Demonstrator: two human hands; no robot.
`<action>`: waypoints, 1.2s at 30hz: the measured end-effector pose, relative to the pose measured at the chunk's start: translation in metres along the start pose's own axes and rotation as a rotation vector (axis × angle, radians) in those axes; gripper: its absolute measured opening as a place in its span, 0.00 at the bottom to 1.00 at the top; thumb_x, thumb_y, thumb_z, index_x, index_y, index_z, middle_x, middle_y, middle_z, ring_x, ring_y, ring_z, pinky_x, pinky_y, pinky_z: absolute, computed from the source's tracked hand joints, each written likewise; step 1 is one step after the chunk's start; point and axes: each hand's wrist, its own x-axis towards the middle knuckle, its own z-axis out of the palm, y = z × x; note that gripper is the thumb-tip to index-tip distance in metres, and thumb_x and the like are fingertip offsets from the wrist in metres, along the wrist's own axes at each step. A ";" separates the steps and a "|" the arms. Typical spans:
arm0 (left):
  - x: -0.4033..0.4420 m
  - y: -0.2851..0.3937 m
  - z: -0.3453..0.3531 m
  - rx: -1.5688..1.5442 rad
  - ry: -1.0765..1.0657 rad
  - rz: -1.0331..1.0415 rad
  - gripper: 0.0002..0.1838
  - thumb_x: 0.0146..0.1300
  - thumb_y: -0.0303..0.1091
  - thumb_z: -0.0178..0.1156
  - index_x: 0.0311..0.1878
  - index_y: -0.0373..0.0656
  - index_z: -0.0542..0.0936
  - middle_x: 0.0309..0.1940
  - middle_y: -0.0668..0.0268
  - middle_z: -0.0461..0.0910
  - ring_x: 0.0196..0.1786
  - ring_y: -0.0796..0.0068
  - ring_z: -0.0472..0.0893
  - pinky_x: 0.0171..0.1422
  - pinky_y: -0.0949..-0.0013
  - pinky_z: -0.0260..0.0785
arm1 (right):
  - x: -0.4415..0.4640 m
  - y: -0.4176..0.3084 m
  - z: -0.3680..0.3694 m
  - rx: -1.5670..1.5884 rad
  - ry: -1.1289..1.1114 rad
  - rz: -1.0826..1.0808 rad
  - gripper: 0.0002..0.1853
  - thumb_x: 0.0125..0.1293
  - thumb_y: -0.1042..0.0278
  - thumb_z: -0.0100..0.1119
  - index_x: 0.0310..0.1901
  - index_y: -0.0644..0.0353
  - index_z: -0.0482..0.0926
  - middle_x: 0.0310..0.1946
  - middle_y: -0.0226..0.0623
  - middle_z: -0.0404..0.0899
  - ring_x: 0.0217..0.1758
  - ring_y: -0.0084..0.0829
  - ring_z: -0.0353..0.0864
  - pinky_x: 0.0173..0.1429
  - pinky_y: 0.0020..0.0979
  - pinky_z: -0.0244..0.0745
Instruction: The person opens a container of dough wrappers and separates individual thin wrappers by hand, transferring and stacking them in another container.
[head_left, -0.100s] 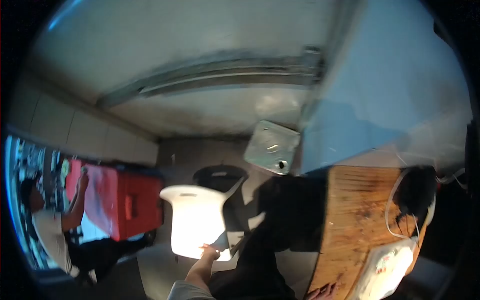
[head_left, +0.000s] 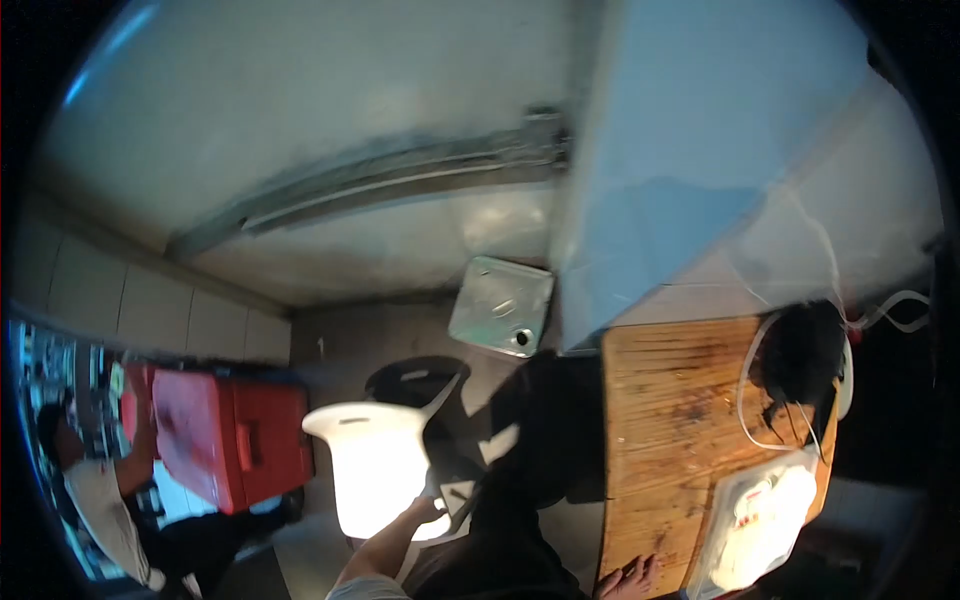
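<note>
A white plastic chair stands on the floor in front of me, brightly lit. My left hand is at the right edge of its seat, with the fingers closed on that edge; part of the fingers is hidden. At the bottom of the view, my right hand rests on the near left edge of a wooden table, its fingers apart and holding nothing. On the table beside that hand lies a clear plastic package with pale contents.
A black object with white cables sits at the table's far right. A square metal tin is on the floor by the wall. At left, a person is beside a large red box.
The view has turned right, so the chair, tin and table appear farther left. My left hand now sits closer around the seat edge. My right hand stays on the table edge.
</note>
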 end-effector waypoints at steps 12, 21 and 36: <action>0.051 0.055 -0.212 0.702 0.373 -0.192 0.46 0.50 0.62 0.68 0.70 0.54 0.63 0.67 0.61 0.66 0.70 0.60 0.63 0.74 0.43 0.43 | -0.006 0.010 -0.014 0.178 -0.138 0.133 0.23 0.62 0.52 0.55 0.55 0.54 0.75 0.64 0.48 0.64 0.68 0.52 0.60 0.68 0.55 0.55; 0.103 0.267 -0.144 0.529 -0.014 0.335 0.36 0.55 0.56 0.64 0.63 0.51 0.66 0.59 0.62 0.69 0.60 0.63 0.65 0.65 0.49 0.48 | 0.003 0.011 -0.022 0.226 -0.147 0.192 0.23 0.53 0.55 0.65 0.52 0.46 0.81 0.59 0.38 0.73 0.63 0.43 0.68 0.65 0.49 0.57; 0.120 0.292 -0.123 0.514 -0.116 0.440 0.19 0.63 0.46 0.58 0.51 0.46 0.71 0.46 0.63 0.73 0.44 0.68 0.69 0.49 0.58 0.57 | 0.003 0.010 -0.027 0.336 0.059 0.220 0.21 0.57 0.69 0.61 0.54 0.57 0.77 0.55 0.44 0.74 0.58 0.48 0.73 0.59 0.48 0.66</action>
